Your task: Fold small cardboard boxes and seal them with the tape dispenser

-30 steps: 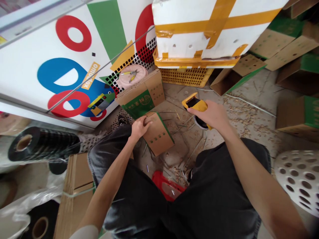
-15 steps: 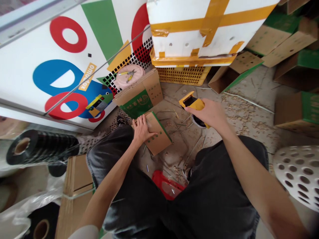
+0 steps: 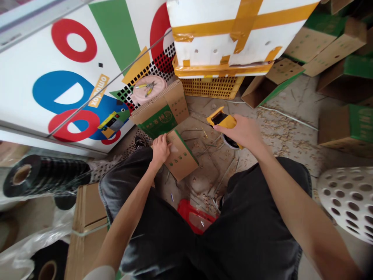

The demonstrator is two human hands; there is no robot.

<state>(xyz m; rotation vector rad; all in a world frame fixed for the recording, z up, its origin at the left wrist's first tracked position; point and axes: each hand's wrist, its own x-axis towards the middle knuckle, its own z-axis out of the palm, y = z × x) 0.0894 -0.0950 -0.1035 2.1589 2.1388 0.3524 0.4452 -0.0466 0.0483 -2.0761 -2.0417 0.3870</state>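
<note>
My left hand (image 3: 160, 151) curls over the edge of a small brown cardboard box (image 3: 181, 155) with green trim, which stands tilted between my knees. My right hand (image 3: 240, 132) grips a yellow tape dispenser (image 3: 221, 119) above the floor. A dark roll of tape (image 3: 230, 142) sits in the dispenser, partly hidden by my fingers. A folded cardboard box with a green printed panel (image 3: 157, 122) leans just beyond the smaller box.
A white foam box bound with yellow tape (image 3: 221, 39) rests on a yellow plastic crate (image 3: 212, 87), beside a white cabinet with coloured shapes (image 3: 70, 85). Cardboard boxes lie at right. Wood shavings cover the floor. A red stool (image 3: 195, 216) sits below my knees.
My left hand has closed from spread fingers on the box face to a curl at its edge. The right hand and dispenser stay nearly still, while the whole view drifts slightly.
</note>
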